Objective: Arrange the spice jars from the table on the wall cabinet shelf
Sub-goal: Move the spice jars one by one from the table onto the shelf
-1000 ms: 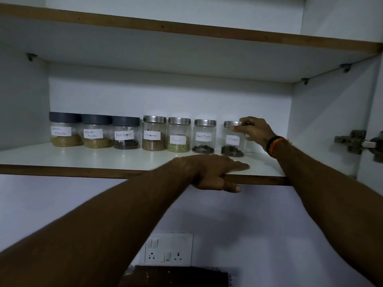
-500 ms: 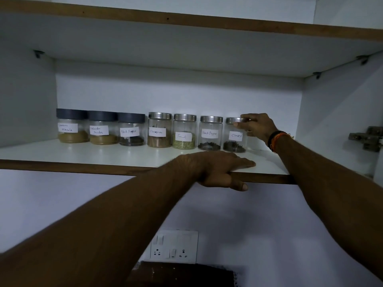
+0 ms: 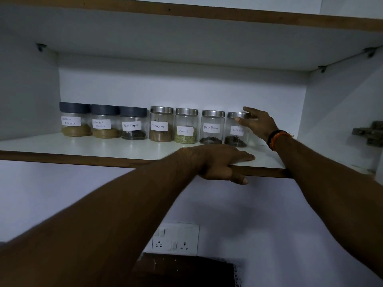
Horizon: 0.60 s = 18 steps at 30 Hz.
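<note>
Several labelled glass spice jars stand in a row at the back of the white cabinet shelf (image 3: 83, 146). Three on the left have dark lids: masala (image 3: 75, 121), coriander powder (image 3: 105, 123), black pepper (image 3: 133, 126). To their right, with steel lids, stand cinnamon (image 3: 161, 125), fennel (image 3: 186, 127), black pepper (image 3: 212, 129) and cloves (image 3: 235, 132). My right hand (image 3: 259, 123) is at the cloves jar's lid, fingers spread, thumb tip against the lid's rim. My left hand (image 3: 217, 162) grips the shelf's wooden front edge, fingers on top and thumb underneath.
An upper shelf (image 3: 186, 13) closes the space overhead. The cabinet's right wall is close to the cloves jar, and a door hinge (image 3: 371, 133) sticks out at far right. Below the shelf are a wall socket plate (image 3: 176, 239) and a dark wooden object (image 3: 186, 270).
My right hand's fingers have loosened and spread from the cloves jar's lid. The view has moved closer to the shelf. My left hand stays on the shelf edge.
</note>
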Each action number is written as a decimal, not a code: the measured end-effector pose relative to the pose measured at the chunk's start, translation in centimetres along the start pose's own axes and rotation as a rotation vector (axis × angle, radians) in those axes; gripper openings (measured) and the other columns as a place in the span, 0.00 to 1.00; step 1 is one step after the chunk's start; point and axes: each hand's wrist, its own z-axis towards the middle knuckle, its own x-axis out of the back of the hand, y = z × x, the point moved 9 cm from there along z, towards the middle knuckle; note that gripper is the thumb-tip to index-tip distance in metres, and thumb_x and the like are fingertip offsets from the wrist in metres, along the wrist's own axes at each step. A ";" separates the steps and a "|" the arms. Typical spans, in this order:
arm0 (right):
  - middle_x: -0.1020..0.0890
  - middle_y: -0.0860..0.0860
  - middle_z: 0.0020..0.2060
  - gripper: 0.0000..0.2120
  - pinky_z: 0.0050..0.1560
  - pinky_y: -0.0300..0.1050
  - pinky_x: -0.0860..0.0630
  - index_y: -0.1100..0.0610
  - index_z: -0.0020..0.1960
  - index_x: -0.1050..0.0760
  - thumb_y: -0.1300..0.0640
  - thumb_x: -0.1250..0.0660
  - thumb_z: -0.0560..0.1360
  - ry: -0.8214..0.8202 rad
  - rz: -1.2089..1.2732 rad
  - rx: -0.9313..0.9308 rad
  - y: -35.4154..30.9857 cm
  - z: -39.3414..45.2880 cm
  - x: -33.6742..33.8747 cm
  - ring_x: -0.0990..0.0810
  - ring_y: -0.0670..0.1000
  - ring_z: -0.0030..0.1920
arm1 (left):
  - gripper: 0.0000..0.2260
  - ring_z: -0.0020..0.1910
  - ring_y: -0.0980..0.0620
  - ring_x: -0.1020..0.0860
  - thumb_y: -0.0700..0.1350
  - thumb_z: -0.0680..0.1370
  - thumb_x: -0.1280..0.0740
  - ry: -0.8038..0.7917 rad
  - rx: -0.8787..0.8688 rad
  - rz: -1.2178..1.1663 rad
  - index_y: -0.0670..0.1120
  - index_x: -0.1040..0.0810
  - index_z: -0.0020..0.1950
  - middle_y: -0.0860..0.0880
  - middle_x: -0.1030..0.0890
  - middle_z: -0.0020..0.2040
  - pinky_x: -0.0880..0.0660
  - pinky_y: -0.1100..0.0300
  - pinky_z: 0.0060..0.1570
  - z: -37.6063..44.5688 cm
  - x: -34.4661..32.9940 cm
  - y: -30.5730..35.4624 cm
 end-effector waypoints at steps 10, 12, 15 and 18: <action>0.27 0.57 0.72 0.26 0.72 0.57 0.29 0.52 0.74 0.27 0.44 0.31 0.79 0.183 -0.077 0.113 -3.4 -4.3 2.5 0.29 0.57 0.72 | 0.33 0.79 0.46 0.42 0.66 0.81 0.45 0.020 0.015 0.050 0.55 0.48 0.82 0.48 0.42 0.82 0.46 0.45 0.77 0.1 0.0 -0.2; 0.25 0.55 0.70 0.23 0.69 0.51 0.27 0.52 0.71 0.24 0.45 0.31 0.79 0.200 -0.050 0.152 -4.8 -5.8 2.7 0.26 0.55 0.69 | 0.31 0.79 0.46 0.41 0.67 0.81 0.48 0.052 0.017 0.044 0.56 0.46 0.81 0.49 0.41 0.81 0.47 0.45 0.76 0.0 0.1 -0.2; 0.23 0.54 0.67 0.20 0.64 0.43 0.25 0.51 0.68 0.21 0.46 0.31 0.79 0.180 -0.020 0.180 -6.4 -8.5 2.9 0.23 0.52 0.65 | 0.30 0.79 0.46 0.39 0.67 0.81 0.51 0.077 0.019 0.096 0.57 0.45 0.81 0.49 0.39 0.81 0.45 0.44 0.76 -0.1 0.1 -0.1; 0.21 0.54 0.66 0.18 0.62 0.41 0.24 0.54 0.68 0.21 0.49 0.31 0.80 0.163 -0.042 0.202 -8.0 -11.1 3.1 0.21 0.53 0.63 | 0.29 0.79 0.46 0.39 0.67 0.82 0.53 0.123 0.000 0.192 0.58 0.44 0.81 0.48 0.39 0.80 0.41 0.41 0.75 -0.4 0.2 0.2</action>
